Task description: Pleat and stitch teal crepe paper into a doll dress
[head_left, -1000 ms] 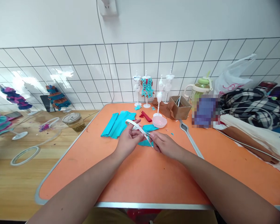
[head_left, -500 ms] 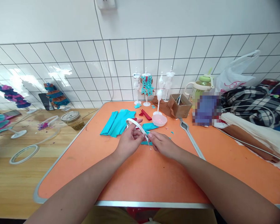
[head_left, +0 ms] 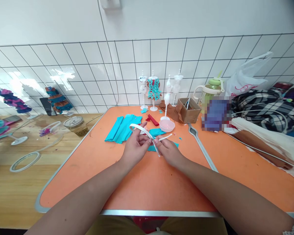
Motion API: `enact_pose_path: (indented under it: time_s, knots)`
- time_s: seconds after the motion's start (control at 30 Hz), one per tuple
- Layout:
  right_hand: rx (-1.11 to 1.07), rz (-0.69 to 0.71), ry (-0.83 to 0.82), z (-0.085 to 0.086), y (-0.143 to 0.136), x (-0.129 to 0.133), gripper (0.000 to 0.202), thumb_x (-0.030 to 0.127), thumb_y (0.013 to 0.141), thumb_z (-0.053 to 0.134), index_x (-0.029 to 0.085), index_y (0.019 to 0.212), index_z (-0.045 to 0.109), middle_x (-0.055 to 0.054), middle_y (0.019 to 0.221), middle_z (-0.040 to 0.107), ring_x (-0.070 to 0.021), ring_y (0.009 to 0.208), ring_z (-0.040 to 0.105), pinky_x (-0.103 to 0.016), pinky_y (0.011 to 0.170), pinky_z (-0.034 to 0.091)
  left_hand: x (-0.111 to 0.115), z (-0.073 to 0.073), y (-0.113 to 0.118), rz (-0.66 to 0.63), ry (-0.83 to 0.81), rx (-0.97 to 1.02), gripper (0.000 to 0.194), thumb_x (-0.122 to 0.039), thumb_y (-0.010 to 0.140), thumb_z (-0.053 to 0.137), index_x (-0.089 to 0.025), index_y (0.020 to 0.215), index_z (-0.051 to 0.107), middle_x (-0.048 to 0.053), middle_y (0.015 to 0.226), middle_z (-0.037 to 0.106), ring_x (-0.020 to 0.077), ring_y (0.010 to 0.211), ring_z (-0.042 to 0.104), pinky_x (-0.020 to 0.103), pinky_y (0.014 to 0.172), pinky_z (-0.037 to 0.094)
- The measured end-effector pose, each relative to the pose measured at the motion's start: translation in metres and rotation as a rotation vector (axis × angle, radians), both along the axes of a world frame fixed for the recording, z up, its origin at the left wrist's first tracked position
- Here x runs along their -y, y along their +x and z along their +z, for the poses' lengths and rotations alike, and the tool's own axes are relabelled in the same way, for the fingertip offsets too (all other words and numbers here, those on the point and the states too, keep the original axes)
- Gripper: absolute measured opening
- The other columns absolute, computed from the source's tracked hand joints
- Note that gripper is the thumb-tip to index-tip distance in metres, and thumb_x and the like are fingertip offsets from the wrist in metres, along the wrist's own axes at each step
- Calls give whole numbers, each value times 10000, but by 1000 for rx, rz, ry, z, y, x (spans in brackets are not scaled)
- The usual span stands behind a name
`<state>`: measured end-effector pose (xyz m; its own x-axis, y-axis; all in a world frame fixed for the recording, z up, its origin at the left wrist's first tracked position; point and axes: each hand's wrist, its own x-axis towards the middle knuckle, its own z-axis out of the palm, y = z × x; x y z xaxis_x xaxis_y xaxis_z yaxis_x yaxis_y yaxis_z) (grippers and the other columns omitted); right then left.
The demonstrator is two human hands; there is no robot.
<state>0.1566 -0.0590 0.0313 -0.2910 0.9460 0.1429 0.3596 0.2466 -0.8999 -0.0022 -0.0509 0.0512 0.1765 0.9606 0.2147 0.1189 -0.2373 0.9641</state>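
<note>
My left hand (head_left: pixel 134 148) is closed round a thin roll of white tape (head_left: pixel 140 127), which curves up over its fingers. A narrow tape end hangs below the fingertips, over the table. Close against it, my right hand (head_left: pixel 170 152) is closed in a pinch on a white strip (head_left: pixel 166 137) that sticks out to the upper right. Whether this strip still joins the roll is hidden by the fingers. Blue crepe paper (head_left: pixel 123 128) lies beyond my left hand, and a folded blue piece (head_left: pixel 157 132) lies just behind both hands.
A pink bowl (head_left: pixel 167 125), a red paper roll (head_left: pixel 153 120) and a cardboard box (head_left: pixel 189 111) stand or lie behind. White mannequin stands (head_left: pixel 143 88) line the wall, one dressed in blue and red (head_left: pixel 154 88). Another tape roll (head_left: pixel 25 162) and a glass jar (head_left: pixel 76 126) are left.
A white strip now shows pointing to the upper right from my right hand's fingers. My right hand has turned slightly; the roll in my left hand has tilted a little to the left.
</note>
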Motion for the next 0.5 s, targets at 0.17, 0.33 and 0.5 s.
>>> enact_pose_path:
  time_s: [0.17,0.33,0.5]
  knots:
    - [-4,-13,5,-1,-2,2,370,504,937,305,210,774,460,45,560,471,-131,549,460,-247,541,314,0,0,0,-17,-10,39,716,-237,760,642,-205,1405,333,-20,697,644,150,715,652,330,756,562]
    - [15,-28,26,-2,-4,2,375,513,931,312,210,773,468,42,570,460,-133,560,449,-248,552,318,0,-1,0,-26,-16,60,731,-251,753,659,-211,1406,333,-16,698,654,159,721,658,331,754,561]
    - [69,61,-116,8,16,-8,405,584,863,413,204,899,548,37,634,487,-117,560,432,-234,526,319,-1,3,-2,-3,2,86,743,-244,757,655,-201,1417,317,-9,725,671,156,759,664,319,797,544]
